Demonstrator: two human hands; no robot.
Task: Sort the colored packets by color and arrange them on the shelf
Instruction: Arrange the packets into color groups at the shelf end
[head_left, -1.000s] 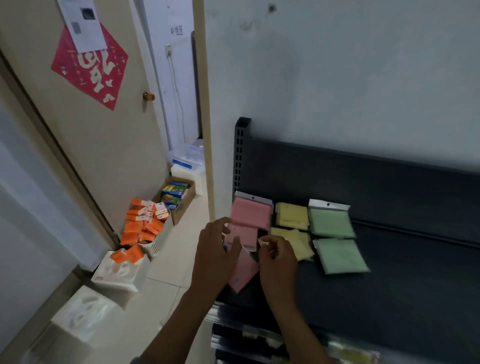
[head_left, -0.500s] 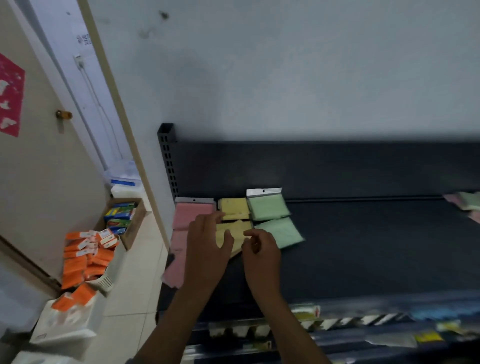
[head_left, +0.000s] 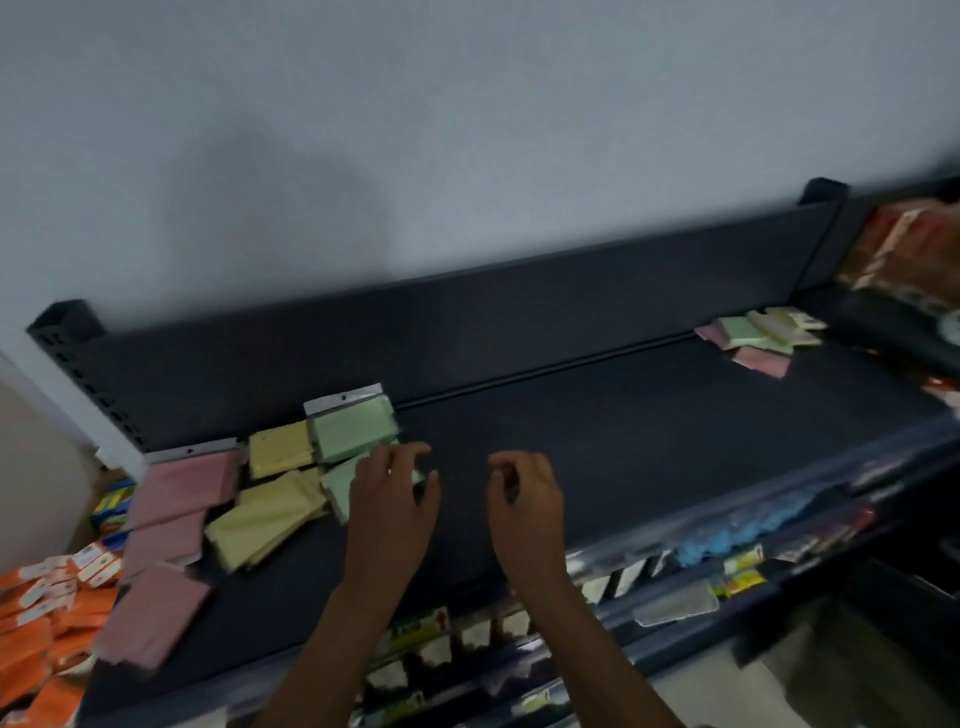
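At the left end of the shelf (head_left: 623, 441), three packet groups side by side: the end group (head_left: 176, 493) running back to front, the middle group (head_left: 270, 499) just right of it, the third group (head_left: 353, 431) right again, against the back panel. Left hand (head_left: 392, 499) over the third group's front packet, perhaps touching; blurred. Right hand (head_left: 524, 499) to its right, above bare shelf. Far right, at the back, a mixed pile (head_left: 758, 338). Below the front edge, a lower shelf (head_left: 727, 540).

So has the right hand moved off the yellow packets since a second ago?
Yes. The right hand now hangs over bare shelf, to the right of the green packets; earlier it was at the pink and yellow packets. It holds nothing.
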